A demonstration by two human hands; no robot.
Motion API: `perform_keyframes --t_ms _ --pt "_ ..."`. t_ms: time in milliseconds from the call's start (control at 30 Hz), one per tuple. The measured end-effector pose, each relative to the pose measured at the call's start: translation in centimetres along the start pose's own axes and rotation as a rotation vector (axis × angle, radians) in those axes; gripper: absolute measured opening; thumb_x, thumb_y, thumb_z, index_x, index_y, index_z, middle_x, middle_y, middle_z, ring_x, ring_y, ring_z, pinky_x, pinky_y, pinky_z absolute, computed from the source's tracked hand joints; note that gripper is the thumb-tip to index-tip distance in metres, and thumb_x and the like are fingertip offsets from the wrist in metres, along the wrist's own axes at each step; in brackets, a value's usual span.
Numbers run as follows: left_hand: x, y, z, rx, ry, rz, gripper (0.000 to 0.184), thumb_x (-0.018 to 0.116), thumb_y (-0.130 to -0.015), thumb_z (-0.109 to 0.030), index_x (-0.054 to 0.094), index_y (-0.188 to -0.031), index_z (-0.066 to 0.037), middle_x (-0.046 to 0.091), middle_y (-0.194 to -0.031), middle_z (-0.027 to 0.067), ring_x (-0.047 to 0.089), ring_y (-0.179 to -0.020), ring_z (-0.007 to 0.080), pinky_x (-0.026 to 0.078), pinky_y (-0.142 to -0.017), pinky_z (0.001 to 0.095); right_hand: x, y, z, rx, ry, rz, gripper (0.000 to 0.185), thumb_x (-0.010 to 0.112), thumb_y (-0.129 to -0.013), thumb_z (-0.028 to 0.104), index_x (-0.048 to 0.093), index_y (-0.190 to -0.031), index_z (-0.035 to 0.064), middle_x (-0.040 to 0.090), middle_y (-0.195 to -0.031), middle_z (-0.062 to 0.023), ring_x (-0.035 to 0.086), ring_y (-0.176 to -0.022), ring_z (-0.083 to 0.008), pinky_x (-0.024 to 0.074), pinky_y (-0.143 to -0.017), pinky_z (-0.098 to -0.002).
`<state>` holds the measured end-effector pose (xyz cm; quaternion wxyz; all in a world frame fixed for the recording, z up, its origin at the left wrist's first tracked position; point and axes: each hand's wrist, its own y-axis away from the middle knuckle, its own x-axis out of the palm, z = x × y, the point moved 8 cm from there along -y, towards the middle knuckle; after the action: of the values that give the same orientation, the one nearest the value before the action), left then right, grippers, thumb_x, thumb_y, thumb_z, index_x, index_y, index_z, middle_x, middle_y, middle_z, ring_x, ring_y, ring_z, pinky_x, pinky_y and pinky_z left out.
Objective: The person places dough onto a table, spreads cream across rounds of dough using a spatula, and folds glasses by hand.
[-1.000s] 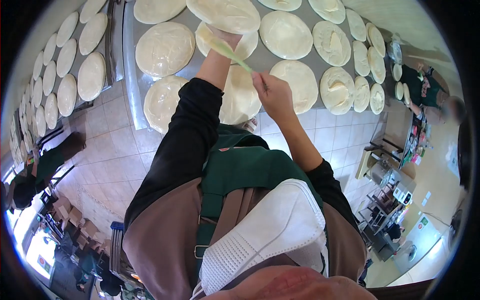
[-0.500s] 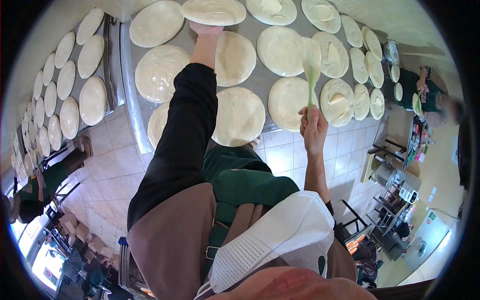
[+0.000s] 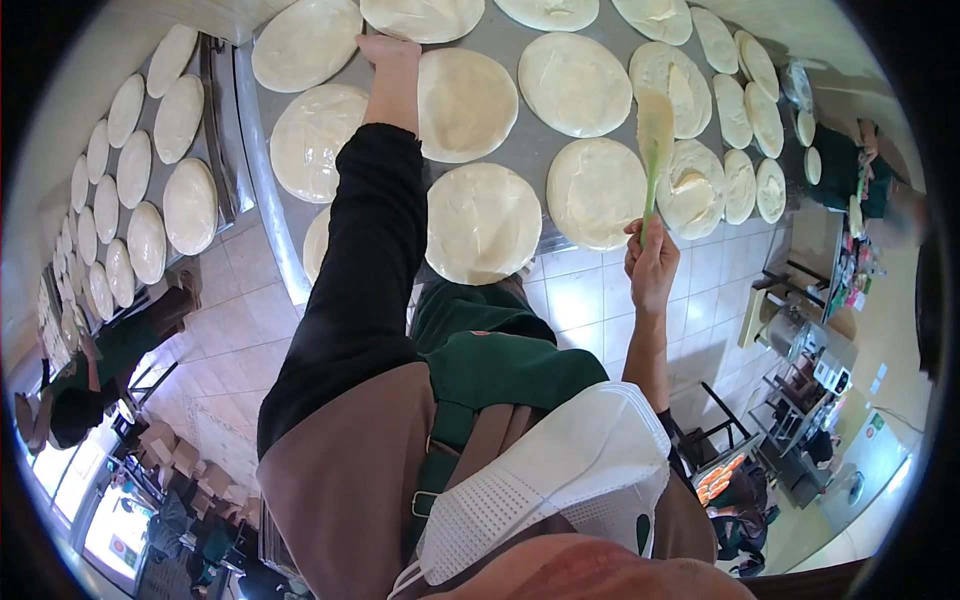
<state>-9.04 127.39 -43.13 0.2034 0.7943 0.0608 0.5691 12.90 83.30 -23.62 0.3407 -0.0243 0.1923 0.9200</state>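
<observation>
Dough round (image 3: 422, 15) is well in from the worktop's (image 3: 530, 155) near edge; left hand (image 3: 390, 50) at its near rim, fingers hidden, grip cannot be told. Right hand (image 3: 652, 268) pinches green-handled spatula (image 3: 654, 160). Judgement: low tool angle, light strokes should avoid tearing.

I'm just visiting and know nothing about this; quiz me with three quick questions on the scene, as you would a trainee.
1. What do the right fingers hold?
2. True or false: all the dough rounds lie in one stack.
3. The camera wearer's apron is: (a) red (b) dark green (c) white.

Key:
1. A green-handled spatula.
2. False; the dough rounds are spread over the table.
3. b.
</observation>
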Motion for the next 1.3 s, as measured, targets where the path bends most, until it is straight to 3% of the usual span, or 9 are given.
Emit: perform_keyframes --t_ms 233,467,567,633,733,833,900,1133,1300 --pt "0.1 1.1 -1.3 0.03 -0.06 -0.044 0.076 0.023 -0.089 -0.056 0.03 -0.144 -0.003 0.033 -0.148 0.0141 0.025 -0.139 0.0341 0.018 -0.114 0.0493 0.0 0.5 0.8 -0.034 0.01 -0.001 0.045 0.039 -0.102 0.036 0.058 -0.081 0.0012 0.035 -0.055 0.0065 0.027 -0.043 -0.0004 0.022 -0.038 -0.0191" --pt "4.9 6.1 0.3 0.297 -0.521 -0.083 0.056 0.04 -0.09 -0.039 0.043 -0.132 -0.002 0.049 -0.134 0.011 0.04 -0.128 0.0285 0.03 -0.107 0.0432 -1.6 1.9 0.1 -0.017 -0.063 -0.005 0.045 0.038 -0.102 0.036 0.057 -0.08 0.0013 0.036 -0.056 0.0061 0.027 -0.042 -0.0005 0.0212 -0.037 -0.0184" --pt "4.7 1.0 7.9 -0.071 -0.444 0.139 0.04 0.051 -0.086 -0.033 0.049 -0.111 -0.002 0.053 -0.11 0.0149 0.05 -0.106 0.0301 0.04 -0.095 0.0412 -2.6 2.6 -0.4 0.03 -0.097 -0.043 0.045 0.038 -0.102 0.036 0.056 -0.08 0.0014 0.035 -0.054 0.0064 0.027 -0.042 -0.0003 0.0204 -0.036 -0.018" --pt "1.8 -1.8 14.0 -0.424 -0.466 -0.174 0.037 0.048 -0.088 -0.031 0.05 -0.114 -0.004 0.055 -0.114 0.0148 0.052 -0.104 0.0306 0.042 -0.093 0.0443 -3.2 3.4 -0.6 0.051 -0.113 -0.056 0.045 0.039 -0.101 0.037 0.056 -0.08 0.0013 0.034 -0.053 0.0069 0.028 -0.041 -0.0003 0.0202 -0.036 -0.0182" --pt "2.6 -6.1 18.8 -0.451 -0.441 0.061 0.042 0.044 -0.09 -0.027 0.044 -0.126 -0.004 0.051 -0.127 0.016 0.052 -0.111 0.0324 0.041 -0.096 0.0488 -4.4 4.7 -1.1 0.093 -0.127 -0.105 0.046 0.04 -0.101 0.038 0.056 -0.079 0.001 0.034 -0.052 0.007 0.028 -0.041 -0.0004 0.0202 -0.036 -0.0184" --pt "9.3 2.6 18.4 -0.379 -0.488 0.091 0.055 0.043 -0.089 -0.025 0.033 -0.139 -0.005 0.043 -0.14 0.0162 0.04 -0.129 0.0354 0.031 -0.105 0.0541 -6.1 5.9 -2.2 0.098 -0.115 -0.167 0.046 0.04 -0.101 0.038 0.057 -0.078 0.0021 0.037 -0.053 0.0068 0.029 -0.041 -0.001 0.0216 -0.037 -0.0189" --pt "9.3 3.4 18.4 -0.406 -0.705 0.057 0.067 0.044 -0.087 -0.039 0.027 -0.143 -0.006 0.038 -0.143 0.0175 0.036 -0.131 0.0384 0.021 -0.104 0.0621 -6.9 6.8 -2.0 0.139 -0.1 -0.203 0.045 0.039 -0.101 0.037 0.057 -0.079 0.0025 0.038 -0.054 0.0067 0.03 -0.042 -0.001 0.0224 -0.038 -0.0189" --pt "7.7 -2.2 19.8 -0.381 -0.667 -0.109 0.06 0.046 -0.088 -0.04 0.034 -0.137 -0.009 0.046 -0.127 0.0127 0.047 -0.111 0.0326 0.039 -0.092 0.0504 -10.1 8.3 -2.2 0.116 -0.105 -0.283 0.048 0.039 -0.101 0.038 0.057 -0.079 0.0 0.035 -0.053 0.0068 0.028 -0.04 -0.0012 0.022 -0.037 -0.0196" --pt "12.9 -0.7 20.5 -0.345 -0.551 0.131 0.059 0.054 -0.085 -0.033 0.039 -0.136 -0.008 0.049 -0.132 0.0141 0.045 -0.123 0.0333 0.035 -0.102 0.0512 -11.3 8.2 -2.4 0.133 -0.136 -0.287 0.048 0.039 -0.101 0.038 0.057 -0.079 -0.0004 0.034 -0.052 0.0064 0.027 -0.04 -0.0018 0.0225 -0.037 -0.0201"
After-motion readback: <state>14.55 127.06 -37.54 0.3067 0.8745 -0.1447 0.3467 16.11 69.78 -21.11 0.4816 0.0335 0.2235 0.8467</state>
